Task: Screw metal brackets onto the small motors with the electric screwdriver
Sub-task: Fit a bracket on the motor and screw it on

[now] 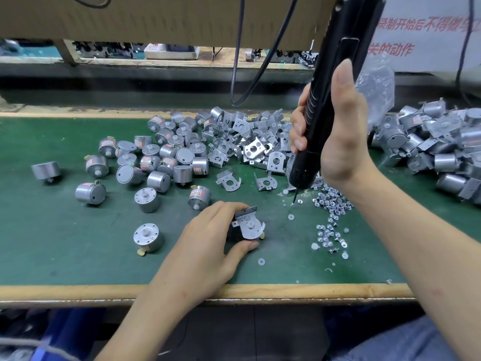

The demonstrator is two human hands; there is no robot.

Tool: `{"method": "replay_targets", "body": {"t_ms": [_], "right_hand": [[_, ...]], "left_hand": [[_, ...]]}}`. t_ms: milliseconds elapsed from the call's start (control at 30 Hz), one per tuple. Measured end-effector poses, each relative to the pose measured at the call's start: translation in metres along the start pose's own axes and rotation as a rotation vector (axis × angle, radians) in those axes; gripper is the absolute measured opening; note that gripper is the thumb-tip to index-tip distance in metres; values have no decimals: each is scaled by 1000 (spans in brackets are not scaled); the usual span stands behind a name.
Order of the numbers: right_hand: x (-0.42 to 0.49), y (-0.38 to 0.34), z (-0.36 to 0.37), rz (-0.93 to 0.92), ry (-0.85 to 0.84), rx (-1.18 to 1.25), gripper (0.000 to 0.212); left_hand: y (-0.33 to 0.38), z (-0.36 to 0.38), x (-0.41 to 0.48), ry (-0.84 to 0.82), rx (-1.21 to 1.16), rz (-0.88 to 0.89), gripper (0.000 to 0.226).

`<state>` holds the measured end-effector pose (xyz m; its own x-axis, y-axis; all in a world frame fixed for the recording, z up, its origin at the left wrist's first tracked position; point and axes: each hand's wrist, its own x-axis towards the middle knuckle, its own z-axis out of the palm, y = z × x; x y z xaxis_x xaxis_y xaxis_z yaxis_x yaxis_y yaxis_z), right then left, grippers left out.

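One bracket-capped motor (pixel 248 226) is sitting near the worktop's (pixel 78 261) front edge, the left hand (pixel 208 238) gripping it. The right hand (pixel 341 136) is clasping the single electric screwdriver (pixel 335 74), bit dipping at loose screws (pixel 333 201): seemingly collecting one, next needing alignment over a bracket hole. Roughly thirty bare motors (pixel 156 157) are lying behind; brackets (pixel 255 144), screws too heaped to count

A green bench mat (pixel 65 243) with a wooden front edge (pixel 78 291) fills the middle. A cardboard panel (pixel 156 16) spans the top; a white sign (pixel 426 35) with red characters sits upper right. Black cables (pixel 236 61) hang top centre. Another bench (pixel 130 62) lies behind.
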<state>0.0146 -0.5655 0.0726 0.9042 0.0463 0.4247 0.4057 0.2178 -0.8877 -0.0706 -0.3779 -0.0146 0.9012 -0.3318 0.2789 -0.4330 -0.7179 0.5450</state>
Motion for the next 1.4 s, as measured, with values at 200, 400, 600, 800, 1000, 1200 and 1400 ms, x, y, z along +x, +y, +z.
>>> {"method": "replay_targets", "body": {"t_ms": [200,400,600,800,1000,1200,1400], "right_hand": [[-3,1,4,21,-34,14,78],[-5,4,6,43,-33,28,80],[-7,4,8,45,-38,9,80],[-7,5,8,50,-38,17,81],[-8,7,10,44,-31,9,85],[-8,7,11,40,-25,5,86],[-8,7,12,37,-26,12,83]], "left_hand": [[0,0,0,0,2,-4,45],[0,0,0,-1,0,-9,45],[0,0,0,-3,2,-12,44],[0,0,1,-2,0,-9,43],[-1,1,0,3,1,-5,44],[-1,2,0,2,1,-9,44],[-2,2,0,5,-2,-3,44]]}}
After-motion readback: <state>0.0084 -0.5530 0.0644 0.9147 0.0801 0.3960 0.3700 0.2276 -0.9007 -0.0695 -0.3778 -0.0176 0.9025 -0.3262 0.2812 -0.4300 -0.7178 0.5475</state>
